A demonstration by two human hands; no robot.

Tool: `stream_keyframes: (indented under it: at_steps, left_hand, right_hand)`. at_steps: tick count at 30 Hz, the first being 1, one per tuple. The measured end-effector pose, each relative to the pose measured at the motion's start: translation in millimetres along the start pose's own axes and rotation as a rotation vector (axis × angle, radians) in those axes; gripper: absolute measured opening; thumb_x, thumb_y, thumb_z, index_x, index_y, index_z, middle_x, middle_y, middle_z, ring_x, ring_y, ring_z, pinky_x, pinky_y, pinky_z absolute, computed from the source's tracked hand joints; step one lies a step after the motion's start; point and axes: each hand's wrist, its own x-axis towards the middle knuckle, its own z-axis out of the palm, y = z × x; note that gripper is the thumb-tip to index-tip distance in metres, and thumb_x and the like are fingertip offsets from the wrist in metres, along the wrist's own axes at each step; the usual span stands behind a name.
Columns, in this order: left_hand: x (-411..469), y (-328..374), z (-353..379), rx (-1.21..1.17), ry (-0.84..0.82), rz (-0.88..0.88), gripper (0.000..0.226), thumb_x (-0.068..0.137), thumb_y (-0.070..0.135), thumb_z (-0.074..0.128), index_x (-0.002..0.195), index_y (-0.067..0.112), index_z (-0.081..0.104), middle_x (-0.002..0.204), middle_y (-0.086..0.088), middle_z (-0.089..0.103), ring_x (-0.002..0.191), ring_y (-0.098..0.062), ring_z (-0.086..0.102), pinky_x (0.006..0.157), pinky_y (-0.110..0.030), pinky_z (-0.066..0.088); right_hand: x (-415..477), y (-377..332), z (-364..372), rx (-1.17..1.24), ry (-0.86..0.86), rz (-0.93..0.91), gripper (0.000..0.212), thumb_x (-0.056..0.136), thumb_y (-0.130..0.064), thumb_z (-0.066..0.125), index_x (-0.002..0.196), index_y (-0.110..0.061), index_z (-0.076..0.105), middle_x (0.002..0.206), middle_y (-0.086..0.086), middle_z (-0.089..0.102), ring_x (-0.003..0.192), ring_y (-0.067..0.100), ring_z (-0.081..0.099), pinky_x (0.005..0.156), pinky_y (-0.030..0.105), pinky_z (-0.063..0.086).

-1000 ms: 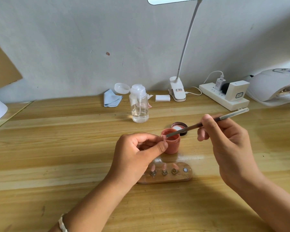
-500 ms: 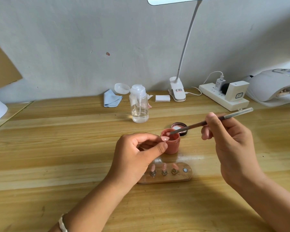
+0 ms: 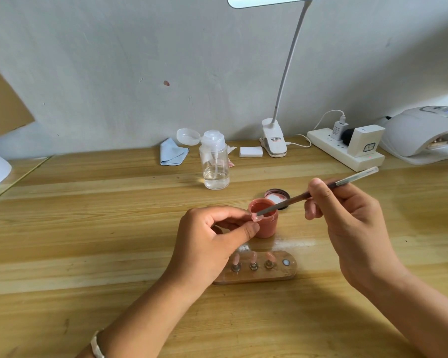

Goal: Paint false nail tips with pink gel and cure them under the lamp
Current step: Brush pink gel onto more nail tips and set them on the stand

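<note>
Head | left hand (image 3: 207, 244) pinches 1 nail tip (image 3: 256, 217) | right hand (image 3: 352, 228) grips 1 brush (image 3: 290, 202) | stand (image 3: 282, 274) holds 3 tips (image 3: 253, 257) (1 open jar (image 3: 268, 228))

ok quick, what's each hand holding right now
left hand: closed, pinching a nail tip
right hand: closed, holding the brush, its tip on the nail tip

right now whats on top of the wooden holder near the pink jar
Three pink nail tips stand on the wooden holder, with one bare round stud at its right end. The left hand covers its left end, hiding anything there.
</note>
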Motion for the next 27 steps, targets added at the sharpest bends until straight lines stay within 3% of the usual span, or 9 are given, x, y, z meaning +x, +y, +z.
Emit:
stream_keyframes:
  at_steps: [6, 8, 10, 12, 14, 16, 21, 27]
  left_hand:
    - [-0.3, 1.9, -0.1, -0.01, -0.02, 0.004, 0.02, 0.077, 0.009, 0.082, 0.088, 0.025, 0.081, 0.086, 0.007, 0.078, 0.065, -0.033, 0.07, 0.044, -0.038, 0.057]
    - [-0.5, 1.1, -0.6, -0.015, -0.023, -0.003, 0.018, 0.078, 0.009, 0.082, 0.088, 0.024, 0.081, 0.086, 0.005, 0.078, 0.061, -0.029, 0.069, 0.042, -0.04, 0.056]
    - [-0.4, -0.2, -1.2, 0.004, -0.019, -0.008, 0.016, 0.078, 0.011, 0.082, 0.087, 0.025, 0.081, 0.084, 0.004, 0.078, 0.057, -0.036, 0.066, 0.041, -0.046, 0.055]
    - [-0.3, -0.7, -0.8, 0.024, -0.016, -0.018, 0.015, 0.077, 0.014, 0.083, 0.085, 0.026, 0.081, 0.081, 0.002, 0.077, 0.055, -0.041, 0.064, 0.042, -0.051, 0.053]
    - [0.0, -1.0, -0.5, 0.028, -0.012, -0.025, 0.014, 0.077, 0.015, 0.084, 0.084, 0.026, 0.08, 0.079, 0.002, 0.077, 0.051, -0.035, 0.063, 0.043, -0.051, 0.053]
    - [-0.1, -0.6, -0.4, 0.026, -0.007, -0.026, 0.014, 0.076, 0.015, 0.084, 0.084, 0.026, 0.08, 0.079, 0.002, 0.077, 0.05, -0.031, 0.063, 0.042, -0.051, 0.053]
    - [-0.1, 1.8, -0.8, 0.018, -0.003, -0.009, 0.018, 0.077, 0.011, 0.083, 0.087, 0.027, 0.08, 0.083, 0.005, 0.078, 0.065, -0.043, 0.067, 0.05, -0.05, 0.055]
    - [0.3, 1.0, -1.2, 0.033, 0.001, -0.014, 0.015, 0.076, 0.015, 0.084, 0.086, 0.027, 0.08, 0.081, 0.005, 0.078, 0.065, -0.041, 0.069, 0.054, -0.048, 0.055]
  right_hand:
    - [6.7, 3.2, -6.0, -0.057, 0.16, 0.046, 0.03, 0.097, -0.019, 0.063, 0.067, -0.019, 0.064, 0.053, -0.006, 0.057, 0.057, 0.005, 0.051, 0.068, 0.016, 0.042]
    - [6.6, 3.0, -6.0, -0.043, 0.15, 0.049, 0.03, 0.099, -0.019, 0.061, 0.069, -0.016, 0.063, 0.053, -0.006, 0.057, 0.058, 0.005, 0.051, 0.067, 0.011, 0.042]
    - [4.9, 1.1, -3.4, -0.021, 0.102, 0.046, 0.031, 0.098, -0.024, 0.061, 0.067, -0.018, 0.063, 0.054, -0.006, 0.057, 0.06, 0.003, 0.053, 0.067, 0.008, 0.042]
    - [2.4, -1.4, -0.7, -0.003, 0.04, 0.049, 0.032, 0.091, -0.034, 0.063, 0.062, -0.02, 0.065, 0.055, -0.005, 0.058, 0.062, 0.003, 0.056, 0.068, 0.009, 0.042]
    - [0.2, -2.9, 0.4, 0.005, -0.006, 0.053, 0.031, 0.085, -0.04, 0.063, 0.062, -0.019, 0.066, 0.056, -0.004, 0.059, 0.065, 0.003, 0.057, 0.071, 0.012, 0.043]
    - [-0.2, -2.4, -0.1, -0.001, -0.001, 0.043, 0.032, 0.087, -0.037, 0.063, 0.063, -0.018, 0.066, 0.057, -0.005, 0.06, 0.065, 0.003, 0.056, 0.071, 0.013, 0.043]
    - [6.0, 1.8, -5.9, -0.051, 0.133, 0.033, 0.027, 0.098, -0.017, 0.062, 0.07, -0.016, 0.064, 0.052, -0.006, 0.057, 0.056, 0.004, 0.051, 0.065, 0.01, 0.043]
    - [2.5, -0.7, -2.7, 0.01, 0.091, 0.003, 0.022, 0.091, -0.032, 0.063, 0.074, -0.018, 0.065, 0.053, -0.007, 0.057, 0.058, 0.004, 0.052, 0.067, 0.009, 0.043]
